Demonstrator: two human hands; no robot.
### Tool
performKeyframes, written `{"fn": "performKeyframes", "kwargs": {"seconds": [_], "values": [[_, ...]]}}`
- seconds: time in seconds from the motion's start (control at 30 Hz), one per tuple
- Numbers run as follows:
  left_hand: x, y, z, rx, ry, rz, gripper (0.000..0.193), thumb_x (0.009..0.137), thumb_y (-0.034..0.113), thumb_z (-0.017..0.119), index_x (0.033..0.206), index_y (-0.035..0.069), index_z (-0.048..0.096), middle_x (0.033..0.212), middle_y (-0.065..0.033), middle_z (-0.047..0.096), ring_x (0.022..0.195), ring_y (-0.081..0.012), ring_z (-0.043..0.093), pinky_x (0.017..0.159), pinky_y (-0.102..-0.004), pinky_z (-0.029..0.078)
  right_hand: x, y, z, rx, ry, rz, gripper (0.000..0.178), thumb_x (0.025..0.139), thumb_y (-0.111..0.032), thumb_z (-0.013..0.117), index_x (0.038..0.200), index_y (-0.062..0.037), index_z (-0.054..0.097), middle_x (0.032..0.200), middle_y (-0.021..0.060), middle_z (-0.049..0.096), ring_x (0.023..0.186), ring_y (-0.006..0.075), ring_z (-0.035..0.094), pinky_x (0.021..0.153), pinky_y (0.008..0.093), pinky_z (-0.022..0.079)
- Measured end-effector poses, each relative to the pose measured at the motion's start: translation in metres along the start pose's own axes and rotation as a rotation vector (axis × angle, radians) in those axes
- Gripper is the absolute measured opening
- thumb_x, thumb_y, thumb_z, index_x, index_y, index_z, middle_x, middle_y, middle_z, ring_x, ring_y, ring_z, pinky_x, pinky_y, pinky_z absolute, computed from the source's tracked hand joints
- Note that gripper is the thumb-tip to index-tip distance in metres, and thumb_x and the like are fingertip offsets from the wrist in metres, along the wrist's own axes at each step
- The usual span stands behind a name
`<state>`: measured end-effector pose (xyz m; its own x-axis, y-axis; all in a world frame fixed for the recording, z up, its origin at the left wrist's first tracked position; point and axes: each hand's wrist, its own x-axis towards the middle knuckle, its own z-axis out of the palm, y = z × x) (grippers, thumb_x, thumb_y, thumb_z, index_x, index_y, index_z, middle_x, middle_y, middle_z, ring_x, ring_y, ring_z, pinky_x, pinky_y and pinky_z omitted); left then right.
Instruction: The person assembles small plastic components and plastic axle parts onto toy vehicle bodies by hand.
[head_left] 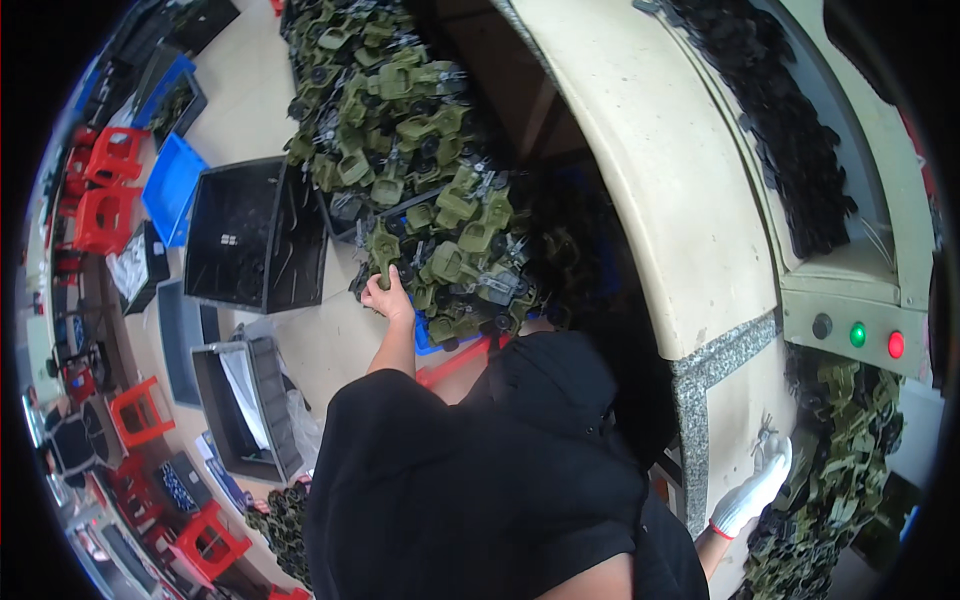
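Observation:
My bare left hand (388,296) reaches out to the left and pinches an olive-green toy vehicle (383,243) by its near end. Right beside it lies a big heap of similar green toy vehicles (455,255), with dark wheels and grey parts among them. Over the pale table on the right, my right hand (752,492) wears a white glove with a red cuff edge. A small grey plastic part (767,436) sticks out between its thumb and fingers; its exact shape is too small to make out.
A cream machine housing (650,150) curves along the right, with a green button (857,334) and a red button (896,344). Black parts (790,130) fill its trough. More green toys (830,480) are piled far right. Black crates (235,235) and red stools (108,215) stand left.

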<state>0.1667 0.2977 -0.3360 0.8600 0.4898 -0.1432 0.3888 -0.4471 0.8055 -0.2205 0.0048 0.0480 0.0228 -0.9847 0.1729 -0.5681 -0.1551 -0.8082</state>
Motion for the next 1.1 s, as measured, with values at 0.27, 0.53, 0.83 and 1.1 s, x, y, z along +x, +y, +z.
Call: {"fn": "performKeyframes", "kwargs": {"seconds": [0.27,0.53,0.83,1.1], "values": [[0.05,-0.038,0.036,-0.281,-0.876,-0.457,0.068,0.089,0.014,0.046,0.143,0.023,0.006,0.127,-0.0155,0.043,0.108,-0.0329,0.05,0.086,-0.0469,0.045,-0.001,0.029,-0.025,-0.051,0.046,0.079,0.037,0.095,-0.024,0.039,0.123,-0.0005,0.048,0.118,0.0108,0.053,0.11,0.0181,0.05,0.093,0.0323,0.039],[0.082,0.12,0.049,0.134,0.05,0.544,0.027,0.076,0.005,0.049,0.098,-0.005,0.058,0.098,-0.0276,0.059,0.086,-0.0433,0.055,0.081,-0.0428,0.044,0.003,0.039,-0.025,-0.044,0.0,0.081,0.031,0.093,-0.014,0.042,0.117,0.0034,0.05,0.109,0.0116,0.058,0.1,0.0165,0.055,0.087,0.027,0.041],[-0.242,0.5,0.112,-0.382,-1.119,1.305,0.024,0.083,0.01,0.054,0.106,0.005,0.061,0.092,-0.0154,0.061,0.088,-0.0241,0.06,0.082,-0.0303,0.046,0.01,0.058,-0.034,0.094,0.093,0.104,0.027,0.091,-0.01,0.043,0.113,0.0035,0.052,0.102,0.0115,0.062,0.096,0.0162,0.058,0.081,0.0251,0.044],[-0.346,0.534,0.284,-0.049,-0.8,1.775,0.044,0.084,0.039,0.052,0.117,0.011,0.054,0.113,-0.0186,0.056,0.104,-0.0386,0.053,0.084,-0.0449,0.046,-0.007,0.065,-0.078,-0.219,0.217,0.006,0.02,0.089,-0.005,0.045,0.102,0.005,0.057,0.09,0.0098,0.063,0.085,0.0169,0.06,0.08,0.0279,0.045]]}}
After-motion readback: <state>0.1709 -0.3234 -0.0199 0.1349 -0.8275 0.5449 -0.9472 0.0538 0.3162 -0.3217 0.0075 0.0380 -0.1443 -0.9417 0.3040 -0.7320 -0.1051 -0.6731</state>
